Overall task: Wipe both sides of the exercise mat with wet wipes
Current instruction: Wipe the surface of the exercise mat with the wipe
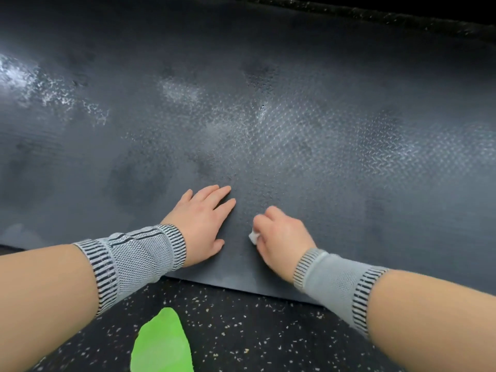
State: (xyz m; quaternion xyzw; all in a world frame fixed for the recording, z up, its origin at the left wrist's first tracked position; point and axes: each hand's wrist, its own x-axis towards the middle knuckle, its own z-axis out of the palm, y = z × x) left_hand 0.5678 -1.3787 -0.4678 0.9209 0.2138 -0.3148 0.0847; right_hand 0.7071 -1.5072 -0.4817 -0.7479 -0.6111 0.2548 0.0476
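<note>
Gripping what looks like a wet wipe [253, 236] near the mat's [268, 130] near edge, right hand [281, 234] fingers curl; left hand [200, 220] lies flat.

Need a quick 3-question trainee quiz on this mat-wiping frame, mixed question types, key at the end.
1. True or false: the left hand lies flat on the exercise mat.
2. Which hand holds the wet wipe?
3. The green object lies on: A) the mat B) the speckled floor C) a forearm.

Key: 1 true. 2 the right hand, fingers curled round it. 3 B.
</note>
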